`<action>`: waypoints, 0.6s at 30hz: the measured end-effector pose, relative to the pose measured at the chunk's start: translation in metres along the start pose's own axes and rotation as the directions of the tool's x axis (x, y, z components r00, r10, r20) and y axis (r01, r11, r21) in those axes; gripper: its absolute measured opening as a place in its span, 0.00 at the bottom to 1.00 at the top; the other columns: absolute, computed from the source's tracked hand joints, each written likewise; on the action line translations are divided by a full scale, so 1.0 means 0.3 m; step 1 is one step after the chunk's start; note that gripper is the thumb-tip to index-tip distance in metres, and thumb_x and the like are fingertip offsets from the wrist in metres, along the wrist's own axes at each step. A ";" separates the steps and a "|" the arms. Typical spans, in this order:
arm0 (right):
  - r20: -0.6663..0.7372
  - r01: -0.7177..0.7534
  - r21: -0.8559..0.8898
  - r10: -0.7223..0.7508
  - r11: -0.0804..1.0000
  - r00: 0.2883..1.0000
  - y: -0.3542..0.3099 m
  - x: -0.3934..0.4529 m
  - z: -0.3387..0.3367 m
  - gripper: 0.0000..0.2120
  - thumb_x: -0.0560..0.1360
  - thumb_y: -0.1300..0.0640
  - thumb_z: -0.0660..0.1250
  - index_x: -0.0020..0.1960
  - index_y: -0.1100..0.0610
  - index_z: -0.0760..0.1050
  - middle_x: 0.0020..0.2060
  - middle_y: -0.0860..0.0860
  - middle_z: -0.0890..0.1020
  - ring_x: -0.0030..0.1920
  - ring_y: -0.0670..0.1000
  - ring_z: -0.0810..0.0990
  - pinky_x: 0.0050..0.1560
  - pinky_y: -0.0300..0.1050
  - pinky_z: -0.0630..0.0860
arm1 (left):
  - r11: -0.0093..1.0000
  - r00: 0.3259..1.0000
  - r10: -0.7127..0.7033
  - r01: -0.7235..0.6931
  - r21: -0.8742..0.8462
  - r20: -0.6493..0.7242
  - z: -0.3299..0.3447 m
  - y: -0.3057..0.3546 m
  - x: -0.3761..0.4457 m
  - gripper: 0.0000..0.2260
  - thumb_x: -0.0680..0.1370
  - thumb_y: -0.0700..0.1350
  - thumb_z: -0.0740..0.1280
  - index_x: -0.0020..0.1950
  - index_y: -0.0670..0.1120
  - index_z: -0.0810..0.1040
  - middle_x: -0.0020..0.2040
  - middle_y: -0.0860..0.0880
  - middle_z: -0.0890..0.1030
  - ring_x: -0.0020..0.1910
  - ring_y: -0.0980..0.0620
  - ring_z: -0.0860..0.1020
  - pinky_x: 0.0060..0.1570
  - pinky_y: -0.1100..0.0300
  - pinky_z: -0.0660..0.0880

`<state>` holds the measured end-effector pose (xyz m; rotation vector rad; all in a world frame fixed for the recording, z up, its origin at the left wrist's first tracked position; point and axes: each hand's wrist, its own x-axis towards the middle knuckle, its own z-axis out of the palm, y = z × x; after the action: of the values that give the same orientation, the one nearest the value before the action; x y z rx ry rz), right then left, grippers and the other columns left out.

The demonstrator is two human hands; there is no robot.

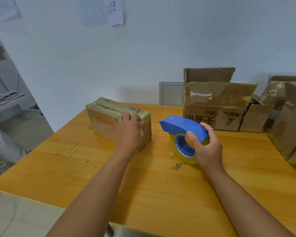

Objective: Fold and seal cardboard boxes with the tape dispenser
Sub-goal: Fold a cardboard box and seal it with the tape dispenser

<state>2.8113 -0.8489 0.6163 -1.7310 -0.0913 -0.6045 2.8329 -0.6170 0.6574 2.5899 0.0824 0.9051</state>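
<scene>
wooden table [143, 185], taped box [106, 120], open boxes [217, 106]

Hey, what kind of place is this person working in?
Probably a small office or back room used for packing parcels. Worn cardboard boxes, patched with old tape, crowd a plain wooden table, the right hand grips a blue tape dispenser, and handwritten paper notes hang on the bare wall.
</scene>
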 end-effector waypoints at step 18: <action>-0.117 -0.068 0.055 0.074 0.996 0.990 0.014 0.012 -0.003 0.26 0.73 0.47 0.74 0.68 0.54 0.74 0.57 0.46 0.77 0.53 0.42 0.77 0.44 0.25 0.71 | 0.930 0.943 -0.030 -0.095 0.354 0.332 -0.131 0.032 0.024 0.19 0.80 0.62 0.55 0.59 0.50 0.70 0.61 0.48 0.74 0.61 0.46 0.71 0.59 0.45 0.62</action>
<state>2.8155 -0.8516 0.6143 -1.6379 0.0380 -0.6460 2.8139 -0.6108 0.6933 3.0649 0.1237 0.4809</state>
